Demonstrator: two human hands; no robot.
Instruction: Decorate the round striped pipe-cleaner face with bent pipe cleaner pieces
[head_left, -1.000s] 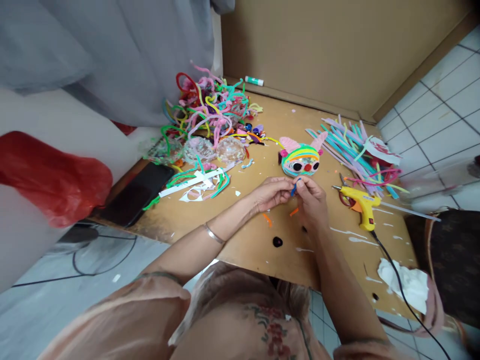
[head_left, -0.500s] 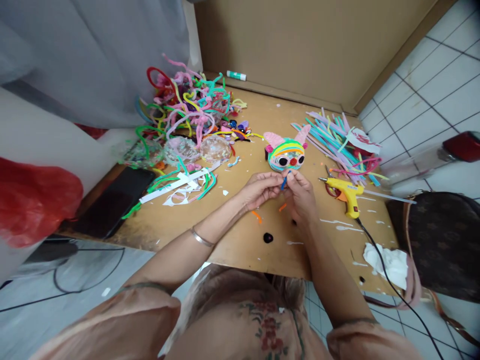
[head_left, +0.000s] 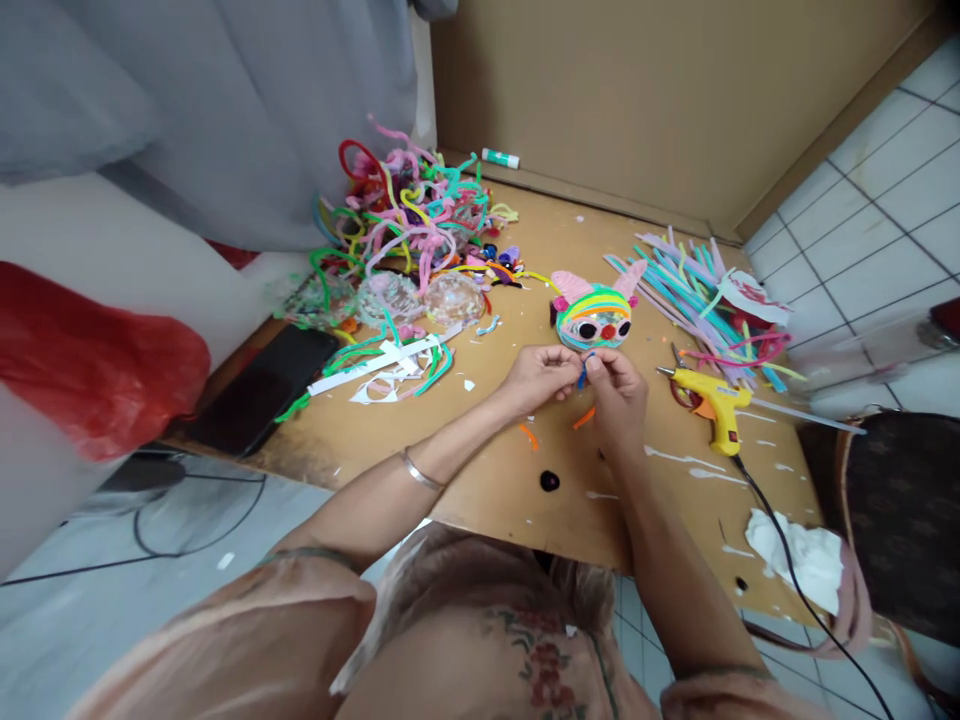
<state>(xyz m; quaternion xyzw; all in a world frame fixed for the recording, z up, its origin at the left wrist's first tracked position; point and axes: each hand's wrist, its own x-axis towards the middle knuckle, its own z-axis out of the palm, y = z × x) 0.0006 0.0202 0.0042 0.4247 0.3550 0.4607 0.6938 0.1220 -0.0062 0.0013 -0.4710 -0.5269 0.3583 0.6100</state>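
Between the pinched fingertips of my left hand [head_left: 546, 375] and my right hand [head_left: 616, 385] is a short blue pipe cleaner piece [head_left: 583, 374]. Both hands are closed on it just above the table. Directly beyond them stands a craft animal head [head_left: 595, 310] with pink ears, striped bands, black eyes and a red nose. Short orange pipe cleaner pieces [head_left: 529, 436] lie beneath the hands. Nearer the table edge is a small black disc [head_left: 550, 481]. Fingers partly hide the blue piece's ends.
A yellow glue gun [head_left: 716, 400] with a black cord lies at right, near a bundle of pipe cleaners [head_left: 686, 295]. A tangled pipe cleaner heap [head_left: 420, 215], clear plastic domes [head_left: 455, 298] and a dark phone [head_left: 262, 390] are left. Crumpled tissue [head_left: 796, 555] sits front right.
The camera view has swung slightly, so everything appears shifted right. My hands stay pinched together on the blue piece, with only slight finger movement.
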